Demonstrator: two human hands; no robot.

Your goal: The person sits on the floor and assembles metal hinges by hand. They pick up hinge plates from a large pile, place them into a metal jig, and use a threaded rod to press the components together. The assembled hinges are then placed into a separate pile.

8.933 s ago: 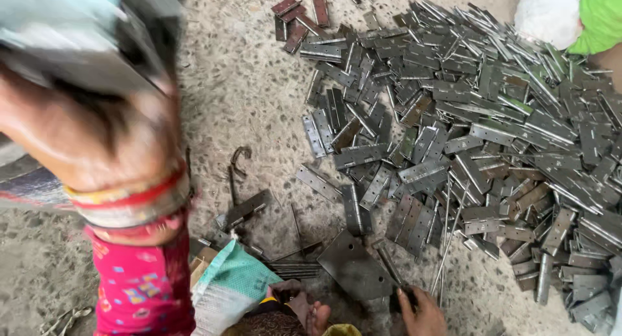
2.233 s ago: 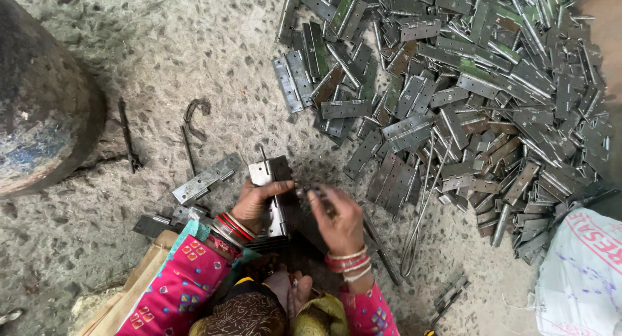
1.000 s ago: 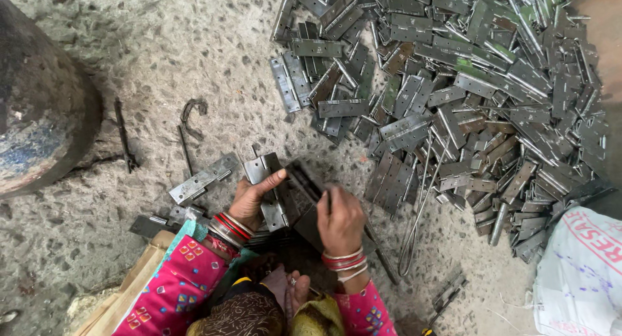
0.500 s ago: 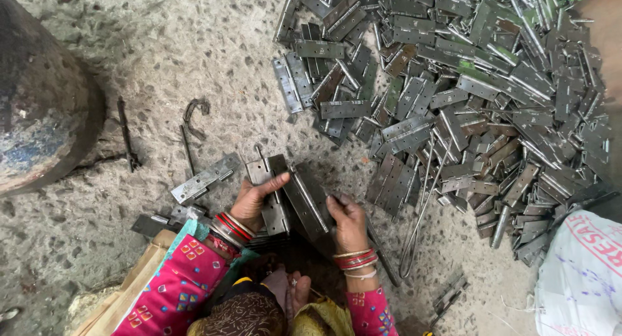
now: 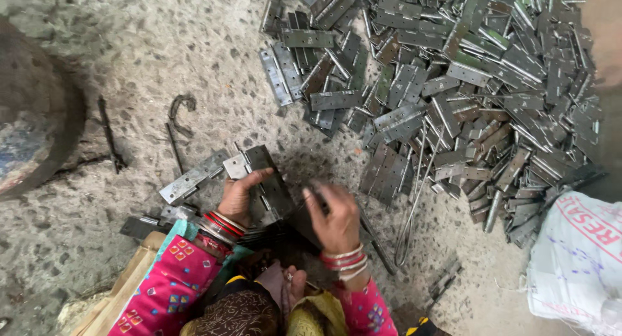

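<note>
My left hand (image 5: 238, 195) holds an open grey metal hinge (image 5: 262, 171) against a dark metal block (image 5: 295, 222) on the floor, fingers spread over the hinge's leaf. To the right, my right hand (image 5: 334, 214) is blurred with motion, fingers curled close to the hinge's right edge. Whether anything is in it is unclear. Both wrists carry red and silver bangles above pink patterned sleeves.
A large pile of grey hinges (image 5: 453, 83) covers the upper right of the rough concrete floor. A flat hinge (image 5: 191, 178), a bent iron hook (image 5: 181, 106) and a thin rod (image 5: 109, 136) lie left. A dark round drum (image 5: 32, 128) stands far left, a white sack (image 5: 576, 258) bottom right, long wires (image 5: 414, 200) beside it.
My left hand has kept hold of the hinge and turned it on the block. My right hand has shifted from the hinge's top to its right side and is moving quickly.
</note>
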